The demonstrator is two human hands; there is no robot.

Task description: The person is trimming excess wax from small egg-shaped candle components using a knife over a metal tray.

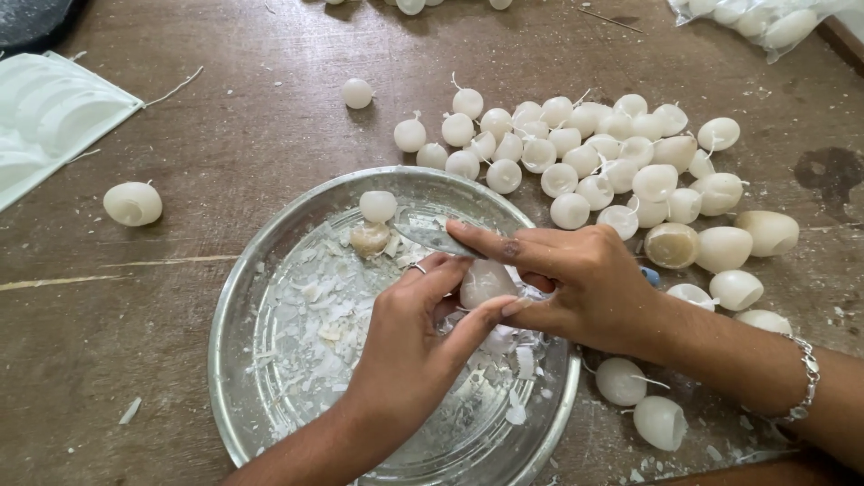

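Note:
My left hand (409, 346) holds a white wax candle (484, 282) between thumb and fingers, over a round metal tray (236, 315). A small metal blade (430, 236) is gripped in my right hand (576, 279), with the forefinger laid along it; the blade's tip points left, just above the candle. White wax shavings (315, 315) cover the tray's floor. Two more candles, one white (378, 206) and one brownish (370, 238), lie at the tray's far side.
A heap of several round white candles with wicks (585, 153) lies beyond and right of the tray on the brown table. One candle (132, 202) sits alone at left near a white mould (45, 117). A clear bag of candles (765, 22) lies top right.

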